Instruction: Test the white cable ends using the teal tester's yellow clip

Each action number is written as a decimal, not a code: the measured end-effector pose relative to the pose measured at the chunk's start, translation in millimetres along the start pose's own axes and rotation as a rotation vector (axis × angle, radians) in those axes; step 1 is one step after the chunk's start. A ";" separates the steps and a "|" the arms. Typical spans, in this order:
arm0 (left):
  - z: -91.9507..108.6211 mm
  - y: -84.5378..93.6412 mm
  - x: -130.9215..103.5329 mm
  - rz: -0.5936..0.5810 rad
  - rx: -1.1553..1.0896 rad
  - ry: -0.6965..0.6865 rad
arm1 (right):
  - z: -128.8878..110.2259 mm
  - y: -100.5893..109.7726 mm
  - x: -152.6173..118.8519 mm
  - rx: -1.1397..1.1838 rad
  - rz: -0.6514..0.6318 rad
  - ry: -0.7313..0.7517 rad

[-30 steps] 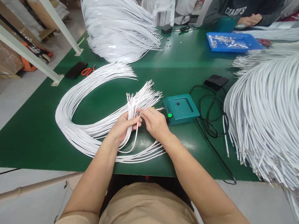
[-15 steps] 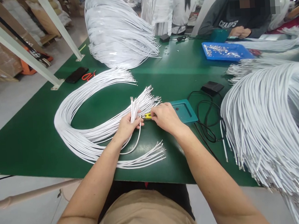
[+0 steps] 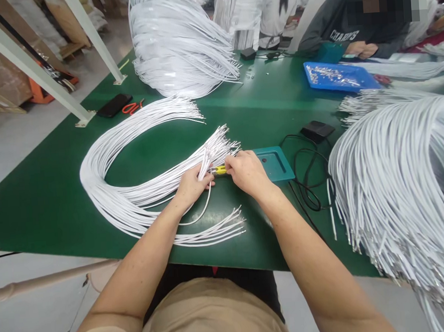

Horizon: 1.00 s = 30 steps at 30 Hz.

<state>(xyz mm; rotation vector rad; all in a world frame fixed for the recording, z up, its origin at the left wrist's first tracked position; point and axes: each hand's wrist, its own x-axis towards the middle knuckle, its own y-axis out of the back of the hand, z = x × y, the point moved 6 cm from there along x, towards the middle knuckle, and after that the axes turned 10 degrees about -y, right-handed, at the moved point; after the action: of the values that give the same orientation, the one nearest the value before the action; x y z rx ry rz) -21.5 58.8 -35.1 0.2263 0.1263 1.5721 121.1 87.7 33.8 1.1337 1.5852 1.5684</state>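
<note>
Several white cables point(image 3: 204, 163) stand up out of my left hand point(image 3: 193, 184), which is closed around them near their ends. My right hand point(image 3: 248, 170) grips a small tool with a yellow handle point(image 3: 220, 170). Its metal tip meets the fingertips of my left hand, at the end of one cable that curves down below. What the tip touches is too small to make out. Beneath both hands lies a curved bundle of white cables point(image 3: 94, 169), its loose ends fanned out behind my hands and in front of them.
A teal tray point(image 3: 287, 164) sits right of my right hand, beside a black box point(image 3: 317, 130) with coiled black cord. Large cable bundles point(image 3: 390, 160) point(image 3: 177, 43) lie right and behind. Farther back are a phone point(image 3: 114, 105), a blue tray point(image 3: 367, 79) and a co-worker's hands point(image 3: 361, 50).
The cables in my left hand lean further to the right. The yellow handle shows more between my hands, and the camera view has shifted slightly.
</note>
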 end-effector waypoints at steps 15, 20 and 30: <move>-0.3 5.3 -4.1 0.038 -0.060 0.043 | 31.6 7.5 -24.1 -0.039 0.268 -0.347; 7.5 14.5 -10.4 0.090 -0.161 0.023 | -18.7 22.1 -30.5 0.235 0.195 -0.063; 12.5 13.0 -17.4 0.027 -0.334 0.089 | -115.7 -8.4 -77.8 0.102 -0.189 0.420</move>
<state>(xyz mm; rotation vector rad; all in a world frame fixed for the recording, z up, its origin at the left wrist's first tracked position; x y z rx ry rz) -31.4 40.4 -21.2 -0.1040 -0.0711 1.6036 50.5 -32.5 25.9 0.7048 1.9982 1.6876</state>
